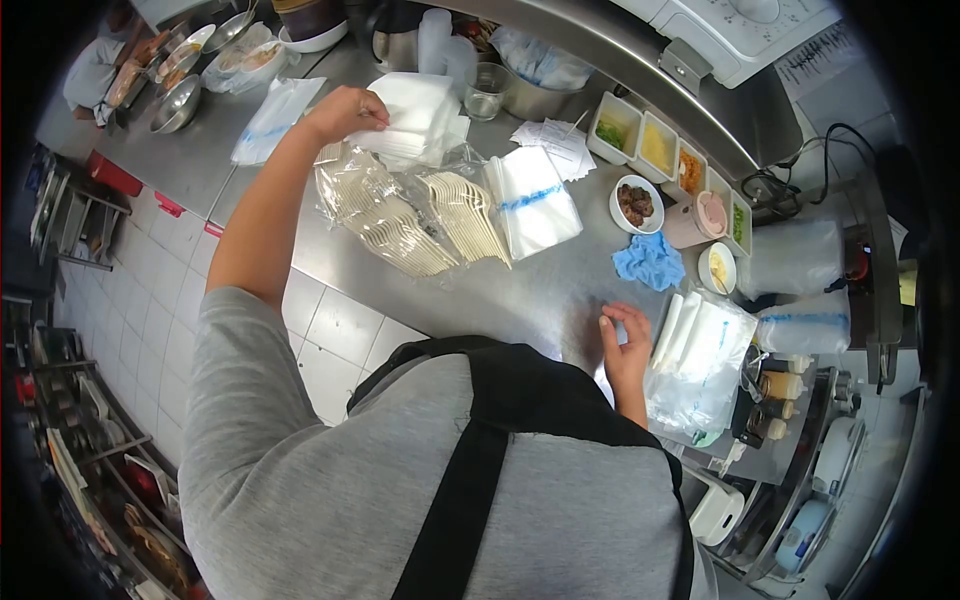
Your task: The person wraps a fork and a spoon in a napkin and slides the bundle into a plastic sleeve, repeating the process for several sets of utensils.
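Note:
My left hand [348,113] reaches to the far side of the steel counter, at the left edge of a stack of white paper napkins [415,105]. Its fingers are curled together, and whatever lies between them is hidden. Just below are clear plastic packs of cream-coloured cutlery [390,225], with their handles fanned out. A folded white plastic bag with a blue stripe [535,200] lies beside them. My right hand [627,350] hovers near the counter's front edge, fingers loosely bent and apart, holding nothing. Beside it is a stack of clear and white plastic bags [700,350].
Tubs of chopped ingredients [655,145] line the back right. Nearer stand a bowl of browned meat [636,204], a small yellow-filled bowl [717,267] and a crumpled blue cloth [648,262]. Metal bowls [178,105] are far left, and another person [95,75] stands beyond them.

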The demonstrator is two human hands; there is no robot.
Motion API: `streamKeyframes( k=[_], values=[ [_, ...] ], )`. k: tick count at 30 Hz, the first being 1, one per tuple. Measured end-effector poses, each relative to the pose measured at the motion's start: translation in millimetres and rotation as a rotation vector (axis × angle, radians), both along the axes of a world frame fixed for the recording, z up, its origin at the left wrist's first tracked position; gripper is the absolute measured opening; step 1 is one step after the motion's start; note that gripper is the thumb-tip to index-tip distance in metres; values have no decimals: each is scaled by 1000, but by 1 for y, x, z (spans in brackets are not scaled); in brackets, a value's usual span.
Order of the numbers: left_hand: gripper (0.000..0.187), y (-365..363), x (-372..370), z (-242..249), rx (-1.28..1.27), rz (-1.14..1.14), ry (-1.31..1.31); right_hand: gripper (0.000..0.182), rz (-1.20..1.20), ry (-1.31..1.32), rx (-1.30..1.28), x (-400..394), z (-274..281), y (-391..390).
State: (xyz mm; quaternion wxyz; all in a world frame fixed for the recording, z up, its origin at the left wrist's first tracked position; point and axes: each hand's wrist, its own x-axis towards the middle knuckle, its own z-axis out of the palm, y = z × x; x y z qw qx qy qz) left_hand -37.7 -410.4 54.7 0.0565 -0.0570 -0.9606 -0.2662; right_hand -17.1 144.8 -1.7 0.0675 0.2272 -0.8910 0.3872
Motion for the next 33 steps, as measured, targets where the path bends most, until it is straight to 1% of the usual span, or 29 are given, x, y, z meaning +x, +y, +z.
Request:
streamKeyframes(
  k=[3, 4, 6, 8, 9, 10, 11, 12, 13, 14, 16, 18, 19, 20, 21, 22, 24, 26, 27, 29, 30, 31, 32, 33],
  values=[
    [16, 2, -2, 0, -109, 79, 102, 16, -5, 16, 26, 3, -4, 3],
    [18, 5, -4, 0, -84, 174, 210, 16, -7, 20, 18, 4, -3, 4],
    [22, 34, -8, 15, -30, 360, 423, 15, -15, 27, 4, 6, -2, 9],
    [22, 92, -8, 48, 70, 348, 570, 15, -73, 25, -7, 6, 3, 13],
    [21, 126, -9, 53, 187, 262, 512, 14, -101, 25, -13, 5, 7, 15],
    [20, 161, -10, 56, 303, 175, 453, 13, -123, 78, -31, 4, 10, 20],
    [18, 193, -10, 46, 172, -19, 585, 13, -156, 103, -64, 2, 15, 25],
    [22, 221, -15, 28, 2, -186, 746, 12, -190, 128, -97, 0, 20, 30],
    [22, 261, -9, 16, 35, -249, 719, 12, -224, 154, -133, 0, 27, 34],
    [19, 293, 2, 17, -30, -363, 700, 11, -255, 180, -131, 1, 36, 39],
    [22, 339, 16, -4, -197, -588, 665, 12, -287, 222, -148, 4, 44, 52],
    [17, 376, 27, -43, -223, -739, 489, 13, -300, 252, -155, 9, 48, 64],
    [14, 386, 33, -55, -283, -807, 264, 12, -292, 250, -159, 11, 50, 65],
    [15, 392, 35, -81, -286, -847, 233, 12, -280, 247, -162, 14, 51, 64],
    [16, 394, 39, -89, -289, -884, 200, 12, -267, 244, -165, 15, 51, 61],
    [15, 393, 41, -97, -216, -857, 233, 13, -214, 289, -105, 13, 48, 57],
    [15, 375, 49, -87, -76, -793, 295, 13, -87, 260, -86, 11, 46, 33],
    [17, 346, 59, -79, -89, -583, 257, 12, 97, 170, -67, 10, 38, 2],
    [16, 324, 68, -72, -104, -431, 281, 13, 207, 111, -64, 9, 28, -13],
    [13, 277, 88, -69, -188, -172, 292, 11, 377, 133, -56, 7, 7, -46],
    [13, 258, 99, -70, -252, -64, 275, 11, 406, 48, -15, 5, -2, -59],
    [12, 244, 109, -69, -254, 13, 270, 12, 432, -38, 26, 3, -8, -72],
    [11, 234, 116, -68, -255, 86, 265, 14, 411, -40, 66, 0, -10, -86],
    [10, 226, 119, -68, -280, 106, 264, 15, 386, -43, 108, -3, -11, -99]
  ],
)
